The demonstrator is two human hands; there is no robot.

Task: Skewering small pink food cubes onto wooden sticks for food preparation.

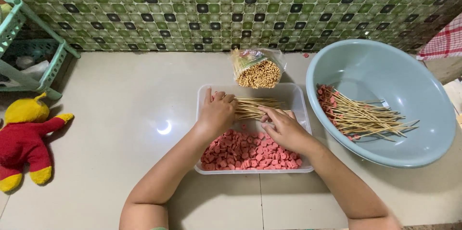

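Far left of frame: green plastic rack [29,52] at upper left, red and yellow stuffed toy [24,143] lying below it on the pale surface [120,95]. Centre: clear plastic tray [301,114] held pink sausage slices [250,152] in its near half and a loose bundle of bamboo skewers [252,107] in its far half. Skewers lay with long axis running left-right across the tray, directly between the two hands. Left hand [217,113] was curled over the bundle's left end, fingers closed down on the skewers; forearm came in from lower left. Right hand [284,128] sat just right of centre, palm down, fingers [265,111] bent and touching the skewers' near edge; whether it had pinched a single one, could not tell. Both hands about equally near the bundle. Behind the tray, a bagged bundle of skewers [257,69] stood by the tiled wall. Right: blue basin [385,71] with finished skewers [361,117], pink slices threaded at their left ends. Red checked cloth [445,42] at upper right.
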